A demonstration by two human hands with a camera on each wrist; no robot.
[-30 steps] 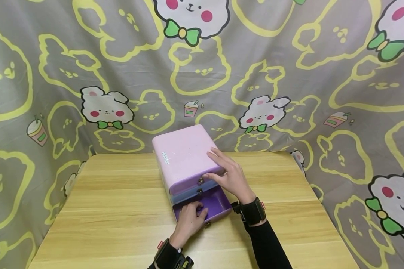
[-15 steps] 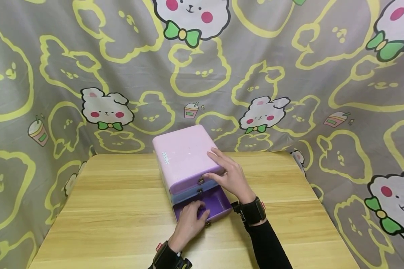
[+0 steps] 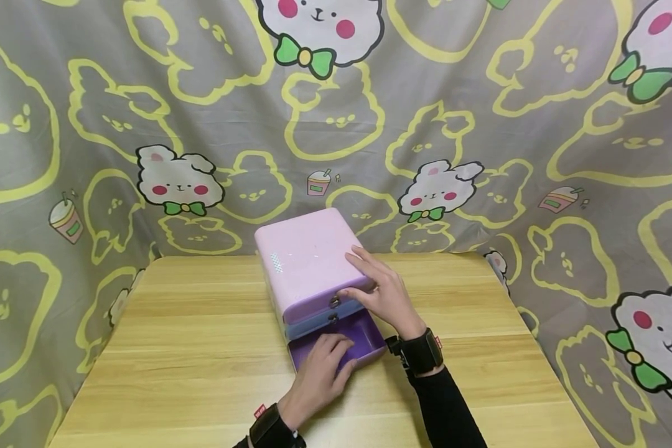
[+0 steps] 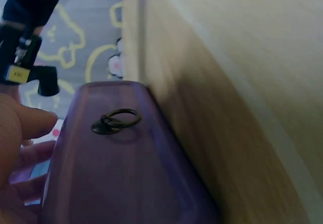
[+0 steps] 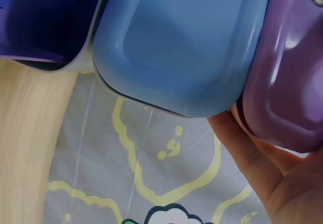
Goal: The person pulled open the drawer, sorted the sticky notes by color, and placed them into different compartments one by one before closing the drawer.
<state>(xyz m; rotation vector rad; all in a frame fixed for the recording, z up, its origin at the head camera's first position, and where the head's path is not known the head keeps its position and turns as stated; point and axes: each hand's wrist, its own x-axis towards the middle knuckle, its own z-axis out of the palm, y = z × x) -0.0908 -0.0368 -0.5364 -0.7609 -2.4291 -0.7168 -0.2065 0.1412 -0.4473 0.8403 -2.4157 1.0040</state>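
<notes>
a small pink drawer chest (image 3: pixel 305 261) stands near the middle of the wooden desk (image 3: pixel 190 348), in front of a cartoon-rabbit cloth backdrop (image 3: pixel 481 124). its bottom purple drawer (image 3: pixel 364 339) is pulled out toward the person; the blue drawer (image 3: pixel 313 323) above it and the top drawer look pushed in.

the left hand (image 3: pixel 322 370) lies over the front edge of the purple drawer, fingers fairly straight and reaching down into it, gripping nothing that can be seen; what the fingertips touch inside is hidden. in the left wrist view the drawer's front face and its small ring pull (image 4: pixel 117 120) show beside that hand. the right hand (image 3: pixel 383 292) rests flat on the chest's top right edge, fingers extended, thumb down by the drawer fronts, bracing the chest rather than clasping it.

the risks, as i judge them: the chest looks light, so if the right hand lets up, pressing on the extended drawer could tip or skid the whole chest forward. the drawer is far out, and a further pull might bring it off its runners onto the desk. pushed shut quickly, it could pinch the left fingers against the blue drawer's lower edge.
</notes>
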